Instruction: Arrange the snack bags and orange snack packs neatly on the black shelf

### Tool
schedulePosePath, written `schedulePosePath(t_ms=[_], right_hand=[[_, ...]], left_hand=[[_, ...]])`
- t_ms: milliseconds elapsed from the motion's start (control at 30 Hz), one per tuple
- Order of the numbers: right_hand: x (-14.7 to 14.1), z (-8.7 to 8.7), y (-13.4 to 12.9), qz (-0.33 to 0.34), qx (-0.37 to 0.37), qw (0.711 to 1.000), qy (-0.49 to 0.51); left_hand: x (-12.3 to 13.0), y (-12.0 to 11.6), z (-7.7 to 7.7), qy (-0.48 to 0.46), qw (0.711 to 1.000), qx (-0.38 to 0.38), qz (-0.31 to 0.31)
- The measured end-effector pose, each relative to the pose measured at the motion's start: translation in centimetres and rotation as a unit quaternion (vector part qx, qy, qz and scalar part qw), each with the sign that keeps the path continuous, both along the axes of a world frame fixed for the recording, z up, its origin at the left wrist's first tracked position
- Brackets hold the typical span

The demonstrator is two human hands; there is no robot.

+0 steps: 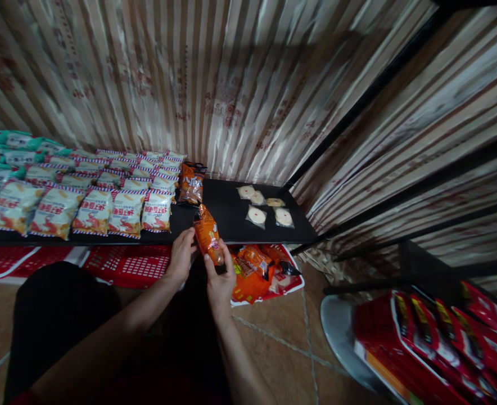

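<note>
Between my two hands is an orange snack bag (208,232), tilted, above the front edge of the black shelf (227,216). My right hand (222,279) grips its lower end, thumb on the front. The curled fingers of my left hand (183,256) are closed at its left edge, their tips partly hidden. Behind it on the shelf stands another orange snack bag (191,184), beside rows of white snack bags (127,212). Below my right hand, a red basket (298,283) holds more orange bags (252,275).
Several flat, round, pale packets (257,216) lie on the shelf's right part. Teal bags (18,140) fill the far left. Dark metal bars (358,112) and a striped curtain (215,73) border the shelf. At lower right, red packets (455,337) sit near a grey stool (339,332).
</note>
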State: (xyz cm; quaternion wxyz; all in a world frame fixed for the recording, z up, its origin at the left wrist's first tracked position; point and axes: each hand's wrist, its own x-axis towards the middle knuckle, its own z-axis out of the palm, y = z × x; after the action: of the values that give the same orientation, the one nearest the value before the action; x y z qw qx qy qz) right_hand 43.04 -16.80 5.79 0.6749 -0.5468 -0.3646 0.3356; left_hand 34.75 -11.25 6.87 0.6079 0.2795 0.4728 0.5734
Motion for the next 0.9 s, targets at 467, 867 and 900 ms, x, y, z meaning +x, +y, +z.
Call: schedulePosePath(t_ms=[467,867,900], right_hand=[[0.4,-1.4,-0.5,0.019,0.113,0.883,-0.455],[0.1,-1.6,-0.7,0.017,0.116,0.846,-0.52],[0.1,-1.6,-0.7,0.018,0.118,0.844,-0.522]], left_hand=[[0.1,0.1,1.0,-0.123,0.992,-0.018,-0.008],[-0.6,0.1,1.1,-0.051,0.998,-0.031,-0.036],[-0.6,0.1,1.1,-0.052,0.997,-0.032,-0.041]])
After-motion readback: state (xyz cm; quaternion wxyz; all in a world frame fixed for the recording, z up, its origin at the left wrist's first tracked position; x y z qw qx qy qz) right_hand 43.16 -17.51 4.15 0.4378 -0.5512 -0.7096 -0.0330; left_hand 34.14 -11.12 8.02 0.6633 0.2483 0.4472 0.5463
